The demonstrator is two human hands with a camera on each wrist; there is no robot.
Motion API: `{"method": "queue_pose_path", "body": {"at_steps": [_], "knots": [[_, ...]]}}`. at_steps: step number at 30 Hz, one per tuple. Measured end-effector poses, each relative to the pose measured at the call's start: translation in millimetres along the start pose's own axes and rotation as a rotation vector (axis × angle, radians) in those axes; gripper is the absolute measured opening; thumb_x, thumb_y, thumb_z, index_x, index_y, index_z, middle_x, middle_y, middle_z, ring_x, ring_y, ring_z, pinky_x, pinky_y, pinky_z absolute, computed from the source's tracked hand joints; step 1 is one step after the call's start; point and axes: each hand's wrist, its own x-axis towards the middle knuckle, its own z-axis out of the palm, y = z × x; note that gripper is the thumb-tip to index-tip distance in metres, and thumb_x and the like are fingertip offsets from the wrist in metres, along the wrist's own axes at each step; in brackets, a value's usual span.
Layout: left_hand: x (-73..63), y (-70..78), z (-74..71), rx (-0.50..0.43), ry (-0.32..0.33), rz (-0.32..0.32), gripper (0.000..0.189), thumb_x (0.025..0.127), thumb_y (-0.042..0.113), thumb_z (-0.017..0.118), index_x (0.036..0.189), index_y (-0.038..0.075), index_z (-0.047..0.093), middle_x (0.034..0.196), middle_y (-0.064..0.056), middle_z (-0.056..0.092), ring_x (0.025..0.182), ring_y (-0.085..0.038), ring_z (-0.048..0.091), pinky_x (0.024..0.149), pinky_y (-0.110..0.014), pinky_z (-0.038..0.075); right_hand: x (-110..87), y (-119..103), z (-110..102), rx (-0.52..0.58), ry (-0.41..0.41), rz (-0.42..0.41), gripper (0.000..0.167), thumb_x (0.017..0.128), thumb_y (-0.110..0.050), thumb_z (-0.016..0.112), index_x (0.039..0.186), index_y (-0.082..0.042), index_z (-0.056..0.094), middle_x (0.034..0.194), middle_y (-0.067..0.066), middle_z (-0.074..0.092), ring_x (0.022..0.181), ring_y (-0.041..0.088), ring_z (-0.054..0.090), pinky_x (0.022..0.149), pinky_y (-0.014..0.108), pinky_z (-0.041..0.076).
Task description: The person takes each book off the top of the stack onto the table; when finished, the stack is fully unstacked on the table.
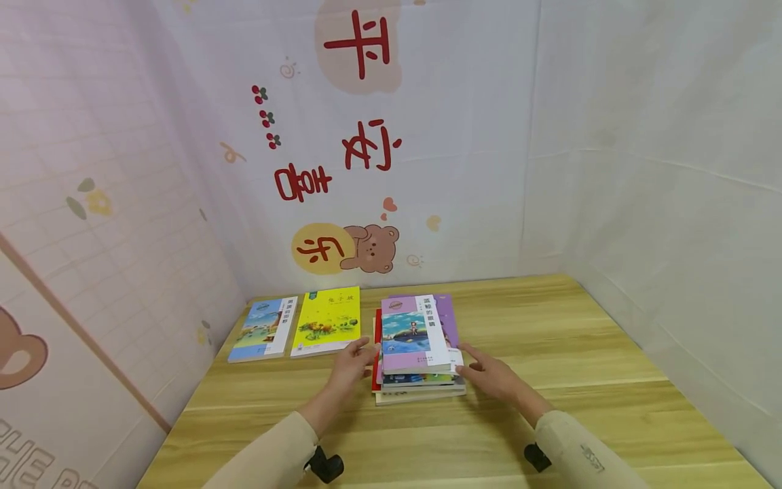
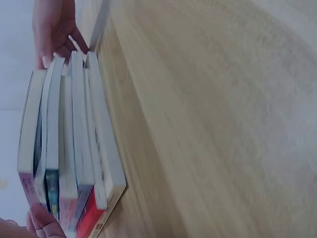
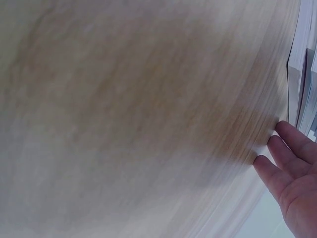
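An uneven stack of several books stands in the middle of the table. On top lies a pink-and-blue paperback [image 1: 406,333]; purple and red covers stick out below it. At the stack's left side is my left hand [image 1: 351,363], its fingers reaching toward the book edges. My right hand [image 1: 491,375] is by the right side, fingers spread. In the right wrist view, the fingertips of the right hand [image 3: 299,183] rest on the table beside the lowest book [image 3: 297,74]. The left wrist view shows the stacked page edges [image 2: 74,129] between both hands.
Left of the stack, a yellow book [image 1: 328,322] and a blue-and-white book [image 1: 263,329] lie flat side by side. Printed cloth walls [image 1: 464,170] enclose the wooden table [image 1: 586,367] at the back and sides.
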Motion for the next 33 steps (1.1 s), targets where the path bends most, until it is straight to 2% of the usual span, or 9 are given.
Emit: {"method": "queue_pose_path", "body": {"at_steps": [6,10,18,25,28,33], "knots": [[-3.3,-7.3,9.0,-0.006,-0.026,0.024,0.070,0.094,0.035,0.070,0.148,0.000,0.042,0.113,-0.013,0.057,0.103,-0.029,0.056,0.092,-0.040,0.050,-2.7,0,1,-0.002,-0.001,0.010,0.065,0.097,-0.047,0.059,0.153,-0.019,0.040,0.131,0.027,0.058,0.121,0.044,0.054,0.099,0.065,0.039],[-5.4,-13.7,11.6,-0.006,-0.057,0.048,0.072,0.093,0.035,0.071,0.147,0.000,0.041,0.115,-0.013,0.056,0.098,-0.023,0.056,0.087,-0.034,0.052,-2.5,0,1,-0.002,-0.002,0.001,0.066,0.097,-0.047,0.059,0.153,-0.018,0.040,0.132,0.027,0.058,0.122,0.044,0.054,0.099,0.065,0.039],[-6.1,-17.0,16.8,0.019,-0.058,0.082,0.072,0.089,0.036,0.075,0.145,0.001,0.045,0.115,-0.013,0.054,0.102,-0.025,0.052,0.082,-0.028,0.050,-1.0,0,1,0.003,0.000,-0.004,0.066,0.097,-0.047,0.058,0.153,-0.018,0.040,0.131,0.027,0.058,0.121,0.044,0.054,0.098,0.064,0.040],[-6.5,-19.1,20.8,0.030,-0.056,0.112,0.070,0.089,0.030,0.076,0.143,-0.003,0.046,0.115,-0.013,0.051,0.105,-0.027,0.048,0.082,-0.029,0.047,-2.3,0,0,0.006,-0.002,-0.015,0.065,0.097,-0.046,0.059,0.153,-0.018,0.041,0.131,0.027,0.058,0.121,0.044,0.055,0.098,0.064,0.041],[-10.6,-14.7,22.9,0.045,-0.050,0.106,0.070,0.090,0.028,0.076,0.144,-0.005,0.045,0.116,-0.013,0.050,0.105,-0.027,0.047,0.082,-0.030,0.047,-2.1,0,0,0.002,-0.001,-0.015,0.065,0.098,-0.046,0.059,0.153,-0.018,0.040,0.131,0.027,0.058,0.121,0.044,0.055,0.097,0.064,0.041],[-9.2,-14.8,24.4,0.051,-0.044,0.093,0.074,0.088,0.027,0.077,0.145,-0.007,0.043,0.115,-0.013,0.049,0.104,-0.027,0.046,0.080,-0.029,0.045,-1.0,1,0,-0.004,0.000,-0.009,0.065,0.098,-0.047,0.058,0.153,-0.018,0.040,0.132,0.028,0.058,0.122,0.045,0.054,0.098,0.064,0.040]]}}
